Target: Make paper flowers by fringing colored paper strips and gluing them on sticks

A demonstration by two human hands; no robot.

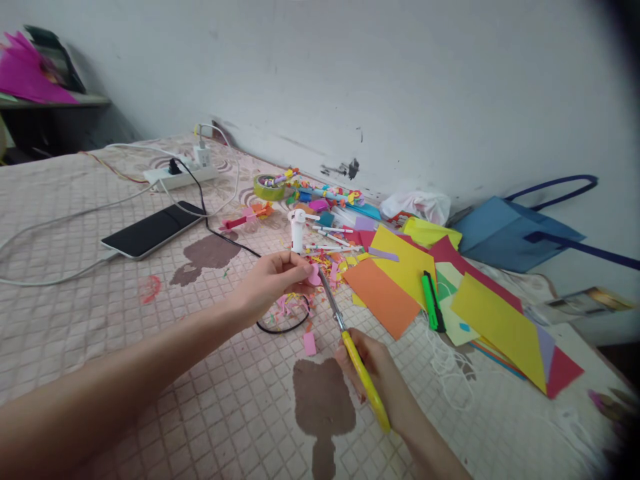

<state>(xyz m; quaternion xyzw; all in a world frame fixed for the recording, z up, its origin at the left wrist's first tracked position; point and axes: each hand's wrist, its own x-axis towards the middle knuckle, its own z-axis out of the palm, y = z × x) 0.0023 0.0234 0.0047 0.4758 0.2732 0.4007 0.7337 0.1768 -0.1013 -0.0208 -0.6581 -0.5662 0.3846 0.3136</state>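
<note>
A small pink piece of foam or paper (314, 275) is pinched between the thumb and fingers of my left hand (275, 283). My right hand (373, 367) grips a pair of scissors (364, 380) with a yellow handle. Their metal blades reach up to the pink piece, at its right edge. Just behind my left hand stands a white glue gun (297, 233). Scraps in pink and yellow lie around and below the blades. One loose pink rectangle (310, 343) rests on the quilted cloth nearer to me.
Coloured sheets (385, 297), a green box cutter (433, 303) and white string (450, 373) lie to the right. Further back are a blue bag (515, 233), white sticks (333, 230) and a tape roll (269, 188). A tablet or phone (153, 230) and a power strip (180, 177) with cables are left.
</note>
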